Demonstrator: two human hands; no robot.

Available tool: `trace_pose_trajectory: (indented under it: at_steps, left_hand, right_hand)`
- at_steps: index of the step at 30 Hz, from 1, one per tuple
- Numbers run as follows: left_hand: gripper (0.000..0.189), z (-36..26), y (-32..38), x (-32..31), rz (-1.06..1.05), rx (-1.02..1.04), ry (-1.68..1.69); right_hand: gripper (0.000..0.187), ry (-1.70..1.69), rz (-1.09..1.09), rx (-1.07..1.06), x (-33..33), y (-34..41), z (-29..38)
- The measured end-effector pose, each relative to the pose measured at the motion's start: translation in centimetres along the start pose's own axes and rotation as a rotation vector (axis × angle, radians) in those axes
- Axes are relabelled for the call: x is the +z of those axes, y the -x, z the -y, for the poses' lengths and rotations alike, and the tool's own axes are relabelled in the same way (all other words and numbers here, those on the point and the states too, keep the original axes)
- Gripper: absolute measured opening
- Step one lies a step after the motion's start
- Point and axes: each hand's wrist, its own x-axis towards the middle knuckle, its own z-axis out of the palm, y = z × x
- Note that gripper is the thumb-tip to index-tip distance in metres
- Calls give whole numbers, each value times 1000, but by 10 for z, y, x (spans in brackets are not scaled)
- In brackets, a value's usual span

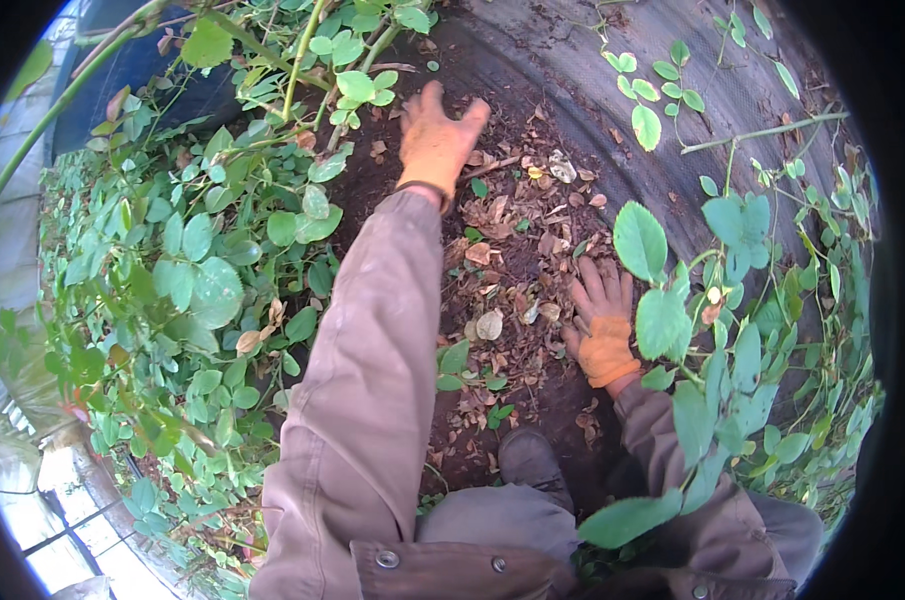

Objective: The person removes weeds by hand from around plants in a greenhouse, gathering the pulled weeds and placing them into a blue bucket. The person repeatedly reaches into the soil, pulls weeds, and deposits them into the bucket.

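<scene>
My left hand (441, 139), in an orange work glove with a dirty palm side, reaches far forward with thumb and fingers spread over dark soil, beside the leafy stems. Lower on the right, my right hand (602, 319), gloved alike, rests with spread fingers at the edge of the dry leaf litter (501, 262). Nothing shows in either hand. Brown dead leaves and small twigs lie between the two hands, with a few green leaves among them.
Dense rose-like foliage (197, 292) fills the left. A black woven ground cover (542, 52) slopes along the upper right. Leafy stems (662, 322) hang close over my right forearm. My boot (531, 457) stands on the soil below.
</scene>
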Motion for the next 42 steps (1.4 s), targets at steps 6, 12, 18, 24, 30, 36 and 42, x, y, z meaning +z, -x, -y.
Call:
trace_pose_trajectory:
  at_steps: [6,12,18,24,30,36,42]
  left_hand:
    - [43,11,20,47,-177,138,-59]
    - [15,38,-34,31,0,-108,199]
    - [17,-1,37,6,158,1,310]
    - [19,4,152,0,202,619,119]
    - [34,30,126,-37,-127,295,383]
    - [73,207,50,-86,-165,-131,39]
    - [77,170,68,-45,-88,-120,-287]
  right_hand:
    - [91,-616,12,104,-55,-14,-8]
    - [86,-211,-98,46,36,9,-3]
    - [84,-509,-48,123,-11,2,-9]
    - [83,-557,-56,127,-15,-5,0]
    - [81,-637,-71,225,10,5,-2]
    - [86,-493,-59,71,-30,-12,-1]
    - [90,-612,-44,98,-36,-4,-8]
